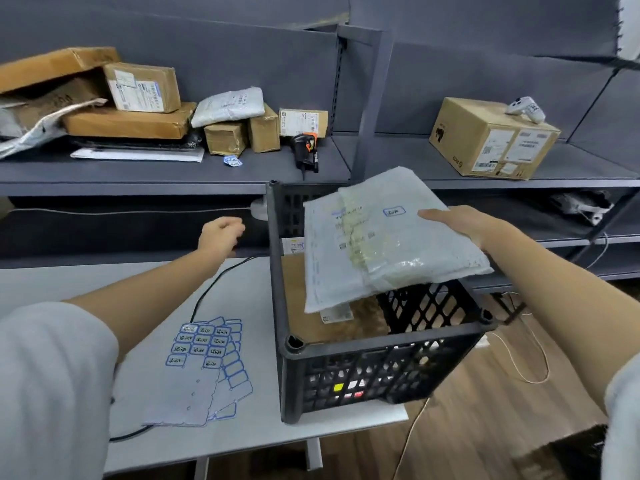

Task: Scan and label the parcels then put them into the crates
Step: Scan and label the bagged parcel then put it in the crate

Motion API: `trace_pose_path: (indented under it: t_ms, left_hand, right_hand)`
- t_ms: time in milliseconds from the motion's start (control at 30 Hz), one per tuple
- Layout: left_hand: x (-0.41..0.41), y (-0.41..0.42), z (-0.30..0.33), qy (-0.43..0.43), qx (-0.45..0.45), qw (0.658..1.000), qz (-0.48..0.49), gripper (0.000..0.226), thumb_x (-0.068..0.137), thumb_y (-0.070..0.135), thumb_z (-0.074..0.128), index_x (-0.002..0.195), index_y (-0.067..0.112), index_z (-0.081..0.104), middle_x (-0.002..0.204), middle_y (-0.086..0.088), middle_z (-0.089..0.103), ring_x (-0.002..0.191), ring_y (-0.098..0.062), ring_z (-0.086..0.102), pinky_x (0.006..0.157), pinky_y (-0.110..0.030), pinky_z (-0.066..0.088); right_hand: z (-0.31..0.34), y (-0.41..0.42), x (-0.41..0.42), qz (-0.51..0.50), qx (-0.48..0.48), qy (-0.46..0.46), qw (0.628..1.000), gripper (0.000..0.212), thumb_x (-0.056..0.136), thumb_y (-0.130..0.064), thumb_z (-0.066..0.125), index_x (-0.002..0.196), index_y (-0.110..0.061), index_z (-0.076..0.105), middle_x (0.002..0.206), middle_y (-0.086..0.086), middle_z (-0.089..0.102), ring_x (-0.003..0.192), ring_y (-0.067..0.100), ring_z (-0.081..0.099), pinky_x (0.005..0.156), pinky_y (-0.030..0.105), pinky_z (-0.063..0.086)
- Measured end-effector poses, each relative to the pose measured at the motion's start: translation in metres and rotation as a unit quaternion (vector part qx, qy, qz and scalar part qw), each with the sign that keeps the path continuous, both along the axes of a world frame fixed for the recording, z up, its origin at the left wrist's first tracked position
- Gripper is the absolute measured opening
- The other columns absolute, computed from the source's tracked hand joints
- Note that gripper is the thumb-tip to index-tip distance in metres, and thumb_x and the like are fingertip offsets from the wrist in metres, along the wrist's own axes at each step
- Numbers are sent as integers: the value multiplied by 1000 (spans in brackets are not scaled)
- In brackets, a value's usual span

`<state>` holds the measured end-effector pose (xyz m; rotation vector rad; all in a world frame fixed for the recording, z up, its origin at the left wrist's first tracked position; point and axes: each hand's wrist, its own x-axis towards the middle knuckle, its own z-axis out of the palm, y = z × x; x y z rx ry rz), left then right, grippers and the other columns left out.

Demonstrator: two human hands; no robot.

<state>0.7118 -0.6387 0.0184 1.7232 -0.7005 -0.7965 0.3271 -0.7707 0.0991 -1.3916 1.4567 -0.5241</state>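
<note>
Fingers (436,216) of right hand (460,223) gripping parcel (381,244) above crate (346,355)

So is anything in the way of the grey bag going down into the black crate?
Nothing visible blocks it. The right hand holds the grey bag just above the open top of the black crate. A brown box already lies inside, so the bag would probably land on that.

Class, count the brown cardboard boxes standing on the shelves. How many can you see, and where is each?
7. Six are on the left shelf: open box, labelled box, flat box, three small boxes. One large box is on the right shelf. Others may be hidden.
</note>
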Motion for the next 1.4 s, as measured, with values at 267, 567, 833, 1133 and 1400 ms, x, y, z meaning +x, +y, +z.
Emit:
trace_pose_path:
  t_ms: [267,567,833,1133,1400]
  left_hand:
    - [-7,10,-58,-362,127,916,-115,49,94,28,50,141,17,43,144,-9,44,131,-29,42,106,-37,34]
    - [-2,29,-100,-454,191,861,-131,50,95,32,46,142,16,40,144,-5,45,132,-23,41,110,-35,27]
    - [5,33,-114,-458,211,857,-108,48,97,31,42,142,16,39,144,-4,45,132,-21,40,112,-33,23]
    - [-8,27,-122,-460,190,857,-136,48,94,27,47,140,11,44,139,-7,50,127,-24,44,108,-31,29]
    - [-17,45,-119,-469,216,846,-134,53,94,36,37,142,14,39,141,-4,47,129,-21,41,111,-31,22]
  right_hand:
    - [-59,3,33,9,6,-2,1000,42,80,-30,76,112,-5,65,107,13,70,96,33,67,90,49,52]
    - [-113,-14,65,71,-35,-45,996,42,81,-37,73,116,-15,65,109,7,70,98,30,67,92,51,51]
    - [-154,-40,76,76,-40,245,966,82,90,-49,56,145,4,25,142,18,42,128,36,44,103,41,38]
    - [-176,-37,90,88,-46,337,936,43,95,-27,54,126,2,49,125,19,57,111,36,56,85,37,45]
    - [-138,-36,121,165,-193,411,876,30,93,-6,44,122,-1,45,124,17,51,111,34,53,89,40,45]
